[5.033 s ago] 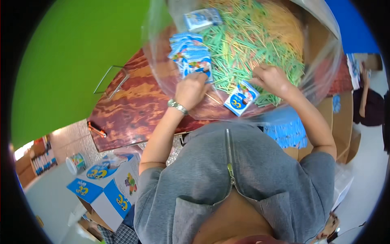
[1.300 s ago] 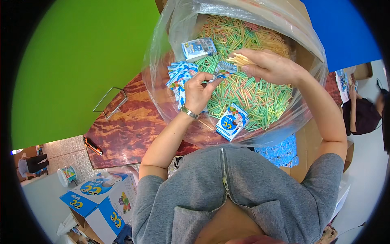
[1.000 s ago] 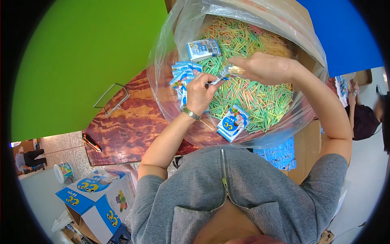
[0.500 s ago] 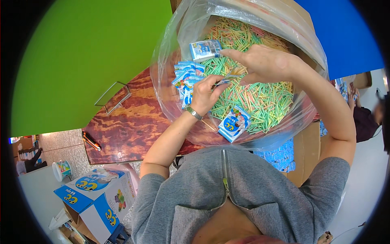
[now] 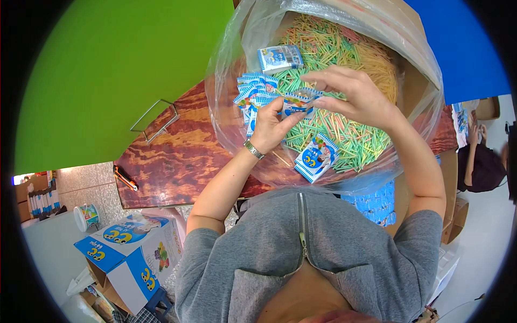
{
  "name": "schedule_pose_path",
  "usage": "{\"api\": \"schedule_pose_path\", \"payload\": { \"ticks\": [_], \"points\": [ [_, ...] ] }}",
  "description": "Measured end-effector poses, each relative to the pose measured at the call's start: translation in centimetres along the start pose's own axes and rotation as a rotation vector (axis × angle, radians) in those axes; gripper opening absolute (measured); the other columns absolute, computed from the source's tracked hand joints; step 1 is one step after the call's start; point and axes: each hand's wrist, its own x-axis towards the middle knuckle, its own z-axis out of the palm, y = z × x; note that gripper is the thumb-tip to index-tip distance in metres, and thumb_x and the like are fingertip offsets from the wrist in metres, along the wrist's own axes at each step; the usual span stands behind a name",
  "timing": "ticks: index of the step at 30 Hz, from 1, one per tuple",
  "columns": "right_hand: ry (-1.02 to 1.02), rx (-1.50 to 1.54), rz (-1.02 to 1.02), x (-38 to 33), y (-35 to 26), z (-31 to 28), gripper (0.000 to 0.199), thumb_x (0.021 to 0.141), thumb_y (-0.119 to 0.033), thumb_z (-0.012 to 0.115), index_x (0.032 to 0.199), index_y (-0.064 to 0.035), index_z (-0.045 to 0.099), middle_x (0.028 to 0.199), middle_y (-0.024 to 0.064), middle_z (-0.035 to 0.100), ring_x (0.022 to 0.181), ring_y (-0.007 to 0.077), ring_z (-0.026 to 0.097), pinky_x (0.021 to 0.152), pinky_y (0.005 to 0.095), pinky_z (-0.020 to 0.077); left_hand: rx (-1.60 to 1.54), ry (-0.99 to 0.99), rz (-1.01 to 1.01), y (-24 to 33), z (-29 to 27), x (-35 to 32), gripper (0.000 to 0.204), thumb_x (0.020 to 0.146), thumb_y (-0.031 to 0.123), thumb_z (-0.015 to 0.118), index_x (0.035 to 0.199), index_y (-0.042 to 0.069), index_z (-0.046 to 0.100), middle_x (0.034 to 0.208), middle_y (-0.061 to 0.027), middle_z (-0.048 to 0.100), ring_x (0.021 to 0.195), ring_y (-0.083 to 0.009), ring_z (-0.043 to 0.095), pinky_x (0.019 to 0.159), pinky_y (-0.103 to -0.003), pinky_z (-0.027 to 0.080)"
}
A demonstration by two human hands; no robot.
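Blue-and-white small packets being filled from a clear bag of coloured sticks.

Blue-and-white carton [image 5: 129,253] stands on the floor at far left, below the wood-grain surface [image 5: 172,161]. Left hand [image 5: 269,126] pinches one small packet [image 5: 298,103], its grip narrow; a fanned stack of packets [image 5: 252,89] lies just beside it, apparently done. Right hand [image 5: 358,94] holds the packet's other end, fingers curled. Two more packets and a large heap of green and yellow sticks [image 5: 350,59] remain in the clear bag [image 5: 425,81], so plenty looks left.
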Motion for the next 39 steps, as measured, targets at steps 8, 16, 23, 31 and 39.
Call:
{"api": "schedule_pose_path", "payload": {
  "ticks": [8,16,23,31,39],
  "points": [
    [0.064,0.112,-0.12,-0.8,0.6,8.2,0.031,0.083,-0.011,0.07,0.113,-0.009,0.064,0.092,0.014,0.067,0.083,0.0313,0.067,0.071,0.0386,0.0535,0.435,-0.129,-0.216,2.5,-3.9,-4.0,0.034,0.077,0.016,0.08,0.104,0.004,0.062,0.091,-0.0093,0.069,0.078,-0.0189,0.065,0.07,-0.03,0.051],
    [0.152,0.08,0.078,-1.3,4.1,16.4,0.03,0.083,-0.015,0.07,0.11,-0.0097,0.06,0.101,0.0156,0.066,0.09,0.036,0.065,0.075,0.0433,0.0539,0.923,-0.164,0.293,2.2,-4.3,-6.0,0.022,0.076,0.011,0.075,0.093,0.006,0.062,0.084,-0.0085,0.06,0.079,-0.029,0.06,0.067,-0.04,0.051],
    [-0.424,-0.364,0.381,-6.9,2.4,8.6,0.029,0.083,-0.031,0.071,0.089,-0.0041,0.063,0.088,0.0148,0.066,0.083,0.0346,0.066,0.069,0.0438,0.0538,1.133,-0.221,0.202,-0.7,-3.5,-4.8,0.016,0.08,0.013,0.07,0.094,0.01,0.062,0.083,-0.0059,0.058,0.079,-0.0268,0.06,0.059,-0.038,0.05],
    [-0.246,-0.373,0.315,-11.1,4.3,10.5,0.024,0.08,-0.026,0.071,0.083,-0.0036,0.061,0.081,0.0124,0.064,0.079,0.032,0.066,0.062,0.0436,0.0525,1.167,-0.261,0.252,0.9,-2.1,-4.0,0.015,0.078,0.018,0.071,0.084,0.008,0.062,0.077,-0.0064,0.058,0.076,-0.026,0.059,0.055,-0.038,0.051],
    [-0.127,-0.379,0.239,-9.9,3.7,8.6,0.028,0.079,-0.028,0.072,0.087,-0.005,0.059,0.078,0.0132,0.064,0.075,0.0328,0.066,0.06,0.0423,0.0531,0.976,-0.434,0.162,0.8,2.1,-4.1,0.046,0.072,0.025,0.078,0.111,0.008,0.061,0.094,-0.0091,0.063,0.086,-0.0296,0.061,0.067,-0.04,0.051]
  ]
}}
